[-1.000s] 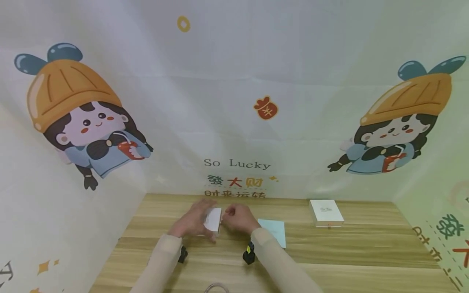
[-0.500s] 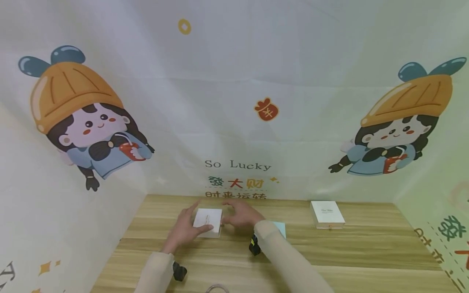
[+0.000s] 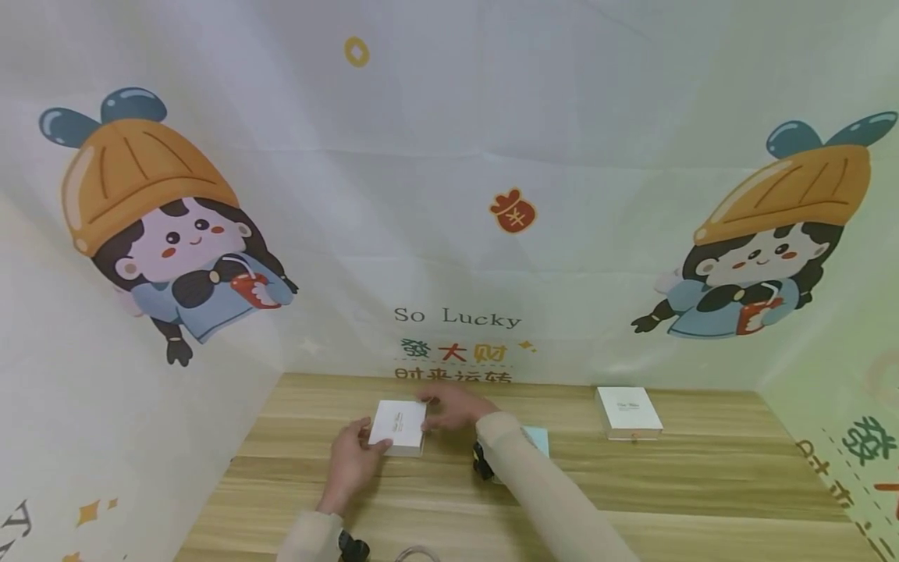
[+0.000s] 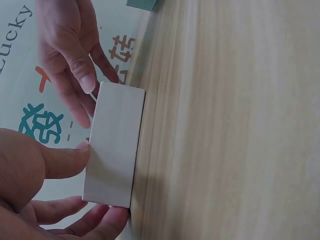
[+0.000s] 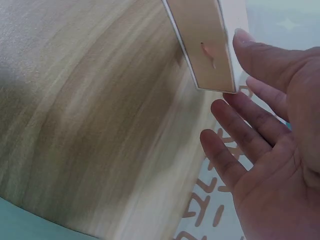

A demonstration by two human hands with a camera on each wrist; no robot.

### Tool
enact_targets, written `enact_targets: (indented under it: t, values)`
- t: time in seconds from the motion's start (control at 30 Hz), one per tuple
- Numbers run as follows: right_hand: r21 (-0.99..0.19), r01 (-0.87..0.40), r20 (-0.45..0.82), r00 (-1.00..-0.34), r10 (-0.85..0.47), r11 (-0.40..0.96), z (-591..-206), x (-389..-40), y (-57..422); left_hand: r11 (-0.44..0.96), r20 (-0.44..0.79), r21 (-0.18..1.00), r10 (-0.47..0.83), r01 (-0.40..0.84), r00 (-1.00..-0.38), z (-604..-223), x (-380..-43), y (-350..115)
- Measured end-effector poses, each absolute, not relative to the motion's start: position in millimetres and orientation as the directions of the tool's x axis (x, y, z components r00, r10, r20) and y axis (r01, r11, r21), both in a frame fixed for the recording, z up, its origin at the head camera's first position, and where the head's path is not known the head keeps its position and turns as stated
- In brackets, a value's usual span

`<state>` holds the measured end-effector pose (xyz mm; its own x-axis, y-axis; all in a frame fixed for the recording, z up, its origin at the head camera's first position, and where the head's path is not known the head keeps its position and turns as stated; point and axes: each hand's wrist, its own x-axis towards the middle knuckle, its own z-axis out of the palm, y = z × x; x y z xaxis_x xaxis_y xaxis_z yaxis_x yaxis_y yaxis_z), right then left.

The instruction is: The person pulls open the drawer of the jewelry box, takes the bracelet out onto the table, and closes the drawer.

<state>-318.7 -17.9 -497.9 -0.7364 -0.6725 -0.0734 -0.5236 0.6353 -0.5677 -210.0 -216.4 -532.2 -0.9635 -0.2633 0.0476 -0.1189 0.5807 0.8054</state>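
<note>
A small white box point(image 3: 397, 421) with printed lettering lies flat on the table, left of centre. My left hand point(image 3: 351, 464) holds its left end, thumb at the near edge of the top and fingertips against the side, as the left wrist view shows on the box point(image 4: 114, 145). At the right end, my right hand point(image 3: 456, 407) reaches round the far corner. In the right wrist view that hand point(image 5: 280, 165) has its fingers extended beside the box, thumb near the top edge. A tan end face with a small ribbon tab point(image 5: 206, 52) shows there.
A second white box point(image 3: 627, 410) lies at the back right of the wooden table point(image 3: 632, 484). A pale blue flat thing point(image 3: 538, 439) lies partly behind the right forearm. A clear loop point(image 3: 417, 551) shows at the front edge. A printed cloth backdrop point(image 3: 449, 257) borders the table.
Both hands covered the white box more a second ago; its top is now largely exposed. My left hand has drawn back toward the near left corner, and my right hand's fingers have spread.
</note>
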Motion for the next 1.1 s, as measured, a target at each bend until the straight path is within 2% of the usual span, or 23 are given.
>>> enact_targets:
  t: [0.3,0.67,1.1]
  values:
    - [-0.606,-0.491,-0.018,-0.779,-0.627,0.626,-511,-320,-24,0.595,0.053,0.793,-0.283,-0.132,-0.958,-534,-211,-214]
    - [-0.617,-0.413,-0.038,-0.834,-0.55,0.669,-515,-320,-29,0.571,0.009,0.804,-0.291,-0.167,-0.957,-531,-216,-216]
    - [-0.681,-0.358,0.018,-0.88,-0.475,0.638,-518,-304,-24,0.526,-0.029,0.827,-0.311,-0.198,-0.95,-529,-226,-226]
